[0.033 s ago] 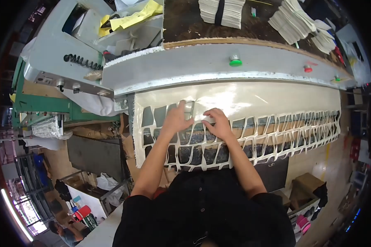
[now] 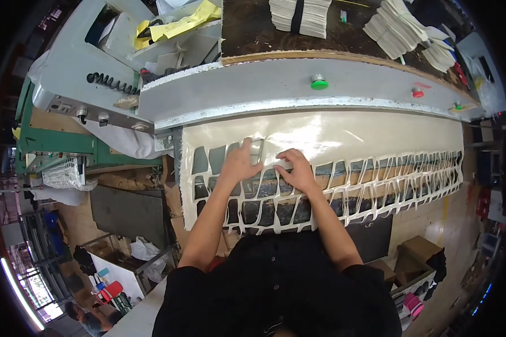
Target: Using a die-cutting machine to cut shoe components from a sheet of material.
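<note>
A glossy cream sheet (image 2: 236,128) lies across the machine bed, its near half cut into a net of thin strips (image 2: 343,191) with dark and brown surface showing through the holes. At its left part my left hand (image 2: 240,164) is on a thin grey metal frame (image 2: 257,147), which looks like a cutting die; the forefinger points forward and the thumb reaches right. Close beside it on the right, my right hand (image 2: 297,171) has its fingers curled and the thumb below them, at the sheet's cut edge. A pale patch shows between them; what they hold is not clear.
A grey machine beam (image 2: 225,92) runs behind the sheet, with a green button (image 2: 319,84) and a red button (image 2: 418,92). Above it, a dark board (image 2: 247,36) bears a banded pale stack (image 2: 299,17) and a fanned stack (image 2: 396,28). Cardboard boxes (image 2: 419,250) stand at lower right.
</note>
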